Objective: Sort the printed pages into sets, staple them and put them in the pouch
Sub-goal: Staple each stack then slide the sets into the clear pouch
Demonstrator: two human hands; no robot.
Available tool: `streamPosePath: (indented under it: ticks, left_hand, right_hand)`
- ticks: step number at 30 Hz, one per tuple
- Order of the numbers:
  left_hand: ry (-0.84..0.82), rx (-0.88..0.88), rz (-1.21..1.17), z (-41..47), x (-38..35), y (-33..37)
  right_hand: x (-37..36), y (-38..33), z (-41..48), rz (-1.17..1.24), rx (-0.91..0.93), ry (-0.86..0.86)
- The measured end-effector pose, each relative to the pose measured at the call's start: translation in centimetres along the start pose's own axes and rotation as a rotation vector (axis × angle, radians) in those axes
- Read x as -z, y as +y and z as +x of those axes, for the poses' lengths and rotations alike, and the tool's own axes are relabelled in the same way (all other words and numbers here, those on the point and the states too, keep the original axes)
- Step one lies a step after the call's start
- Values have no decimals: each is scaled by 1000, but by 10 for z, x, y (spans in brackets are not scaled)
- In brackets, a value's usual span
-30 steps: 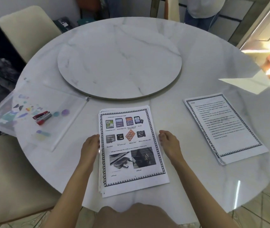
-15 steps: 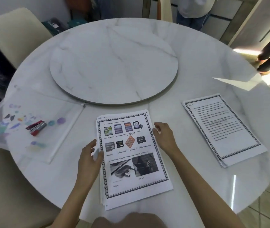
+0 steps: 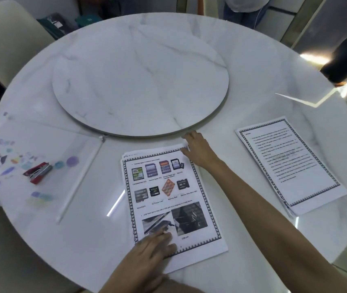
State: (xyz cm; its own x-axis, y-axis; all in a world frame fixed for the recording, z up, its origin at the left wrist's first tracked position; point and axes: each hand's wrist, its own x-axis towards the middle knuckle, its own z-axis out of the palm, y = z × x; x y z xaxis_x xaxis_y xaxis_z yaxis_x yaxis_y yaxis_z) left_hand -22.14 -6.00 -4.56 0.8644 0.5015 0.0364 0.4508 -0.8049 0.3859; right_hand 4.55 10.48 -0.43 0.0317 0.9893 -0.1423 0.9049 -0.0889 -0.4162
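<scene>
A stack of printed pages (image 3: 168,197) with pictures of memory cards lies in front of me on the round marble table (image 3: 252,70). My left hand (image 3: 153,248) presses flat on the stack's lower left part. At the stack's top right corner, my right hand (image 3: 198,151) pinches the paper between thumb and fingers. A second stack of text pages (image 3: 288,166) rests to the right, apart from both hands. On the left lies a clear zip pouch (image 3: 67,187) with coloured stickers, and a red stapler (image 3: 38,172) sits on top of it.
A raised marble turntable (image 3: 140,81) fills the table's middle, its rim just beyond my right hand. A cream chair (image 3: 5,39) stands at the far left. People stand beyond the far edge (image 3: 244,9) and at the right (image 3: 345,60).
My right hand moved from the stack's right edge up to its top right corner. My left hand shifted from the left edge down onto the page's lower left.
</scene>
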Motion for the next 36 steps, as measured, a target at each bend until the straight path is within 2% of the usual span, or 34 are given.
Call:
streamPosePath:
  ticks: [7, 14, 26, 30, 36]
  left_hand:
    - [12, -53, 23, 2, 2, -6]
    - [22, -86, 51, 0, -1, -3]
    - [24, 3, -18, -6, -8, 2]
    - [129, 142, -42, -12, 4, -9]
    - [385, 592, -14, -15, 54, -88]
  right_hand:
    - [-9, 5, 6, -98, 21, -134]
    - [-13, 6, 8, -160, 61, -119]
    - [-8, 11, 2, -105, -9, -34]
    - [-11, 12, -14, -57, -5, 48]
    - [-23, 10, -42, -20, -7, 75]
